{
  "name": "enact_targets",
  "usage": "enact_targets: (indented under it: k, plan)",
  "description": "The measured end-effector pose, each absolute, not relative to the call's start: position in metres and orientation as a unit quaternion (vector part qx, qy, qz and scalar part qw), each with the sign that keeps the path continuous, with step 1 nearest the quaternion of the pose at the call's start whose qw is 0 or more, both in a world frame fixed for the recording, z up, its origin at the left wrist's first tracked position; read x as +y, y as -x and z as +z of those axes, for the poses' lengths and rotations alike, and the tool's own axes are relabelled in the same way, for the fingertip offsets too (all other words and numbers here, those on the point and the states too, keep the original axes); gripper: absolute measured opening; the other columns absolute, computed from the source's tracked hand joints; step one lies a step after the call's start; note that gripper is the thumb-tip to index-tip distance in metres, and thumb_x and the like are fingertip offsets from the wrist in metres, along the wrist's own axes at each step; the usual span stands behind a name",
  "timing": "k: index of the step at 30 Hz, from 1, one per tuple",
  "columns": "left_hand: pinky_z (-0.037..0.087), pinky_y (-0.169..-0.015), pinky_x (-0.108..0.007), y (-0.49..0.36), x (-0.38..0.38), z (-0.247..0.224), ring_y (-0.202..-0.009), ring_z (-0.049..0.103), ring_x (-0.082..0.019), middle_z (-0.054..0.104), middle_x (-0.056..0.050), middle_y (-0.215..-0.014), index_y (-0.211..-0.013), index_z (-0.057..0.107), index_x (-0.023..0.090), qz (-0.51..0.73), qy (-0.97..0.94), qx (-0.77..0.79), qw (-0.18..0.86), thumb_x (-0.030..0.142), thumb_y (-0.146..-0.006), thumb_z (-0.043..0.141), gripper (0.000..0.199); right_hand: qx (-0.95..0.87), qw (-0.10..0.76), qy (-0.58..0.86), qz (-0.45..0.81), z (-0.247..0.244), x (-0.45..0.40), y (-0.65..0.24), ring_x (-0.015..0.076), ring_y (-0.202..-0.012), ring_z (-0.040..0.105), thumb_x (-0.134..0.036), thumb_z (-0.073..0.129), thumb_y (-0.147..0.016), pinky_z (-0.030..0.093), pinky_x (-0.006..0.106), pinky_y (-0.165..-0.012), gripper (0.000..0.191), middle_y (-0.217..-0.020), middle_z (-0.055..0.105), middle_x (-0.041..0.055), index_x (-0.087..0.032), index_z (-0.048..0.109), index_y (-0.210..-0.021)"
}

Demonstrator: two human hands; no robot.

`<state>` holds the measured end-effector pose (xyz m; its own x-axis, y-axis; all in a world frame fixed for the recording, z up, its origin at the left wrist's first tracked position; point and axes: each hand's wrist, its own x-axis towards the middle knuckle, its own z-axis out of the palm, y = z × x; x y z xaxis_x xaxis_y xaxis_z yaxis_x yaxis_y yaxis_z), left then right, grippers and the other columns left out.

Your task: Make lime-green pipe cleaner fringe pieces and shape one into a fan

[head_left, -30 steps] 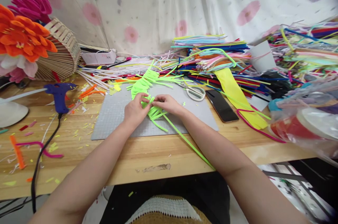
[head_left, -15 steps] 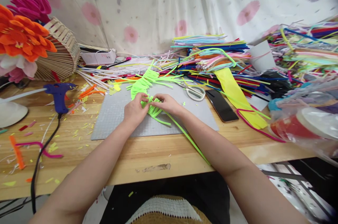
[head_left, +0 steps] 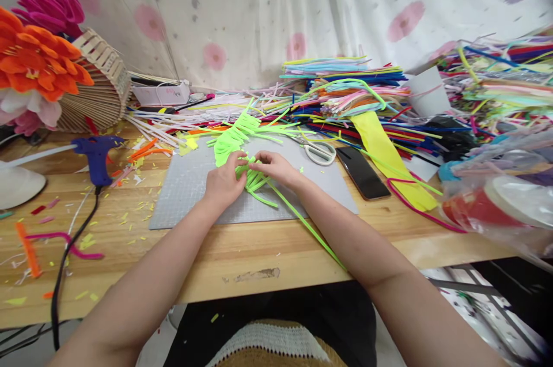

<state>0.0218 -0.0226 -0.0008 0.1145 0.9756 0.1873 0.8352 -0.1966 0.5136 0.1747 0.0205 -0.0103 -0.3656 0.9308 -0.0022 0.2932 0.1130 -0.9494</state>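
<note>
Two bare hands are at work over the middle of a grey gridded mat (head_left: 185, 197), which lies on a wooden worktop (head_left: 242, 252). The left hand (head_left: 223, 181) pinches green stems (head_left: 258, 182) between thumb and bent fingers. The right hand (head_left: 279, 168), just beside it, pinches the same stems from the other side, its fingers curled; the exact contact at the fingertips is partly hidden. The stems fan out below the hands, above the mat. One long green strand (head_left: 309, 226) runs from under the right hand towards the right forearm, near the front edge of the worktop.

Just beyond the left hand, a ruffled green bundle (head_left: 235, 135) lies on the mat, near the far edge. Scissors with pale handles (head_left: 319, 152) lie to the right of it, partly on the mat. A dark phone (head_left: 363, 172) lies beside the mat's right edge, with a yellow strip (head_left: 391, 159) next to it. Well to the left, a blue glue gun (head_left: 95, 156) is noted, near scattered yellow scraps. Piles of multicoloured stems (head_left: 358, 82) line the back.
</note>
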Motion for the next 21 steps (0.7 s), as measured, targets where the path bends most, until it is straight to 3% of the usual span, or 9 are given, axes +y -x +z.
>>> enact_targets:
  k: [4, 10, 21]
  plan:
    - [0.045, -0.072, -0.028, -0.025, -0.025, 0.001, -0.083, 0.064, -0.017, 0.067, 0.001, -0.104, -0.125, 0.035, 0.025, 0.212, -0.754, 0.605, 0.14, 0.018, -0.077, 0.046, 0.05, -0.644, 0.365, 0.464, 0.486, -0.006, 0.024, -0.176, 0.0076, -0.056, 0.042, -0.039, 0.061, -0.066, 0.032, 0.022, -0.053, 0.025, -0.06, 0.049, -0.0041, -0.016, 0.053, -0.07]
    - [0.045, -0.071, -0.028, -0.029, -0.027, 0.002, -0.081, 0.065, -0.017, 0.067, 0.0, -0.104, -0.129, 0.033, 0.025, 0.183, -0.785, 0.573, 0.147, 0.016, -0.077, 0.044, 0.054, -0.629, 0.346, 0.469, 0.514, -0.002, 0.027, -0.18, 0.0078, -0.055, 0.043, -0.033, 0.061, -0.063, 0.033, 0.022, -0.054, 0.017, -0.06, 0.053, -0.0024, -0.016, 0.056, -0.065]
    - [0.045, -0.072, -0.026, -0.027, -0.025, -0.001, -0.083, 0.065, -0.015, 0.067, 0.001, -0.107, -0.128, 0.035, 0.026, 0.174, -0.807, 0.542, 0.158, 0.014, -0.077, 0.043, 0.052, -0.442, 0.542, 0.512, 0.499, -0.003, 0.053, -0.2, 0.0064, -0.061, 0.046, -0.037, 0.061, -0.065, 0.039, 0.019, -0.058, 0.024, -0.065, 0.048, -0.0036, -0.018, 0.048, -0.07]
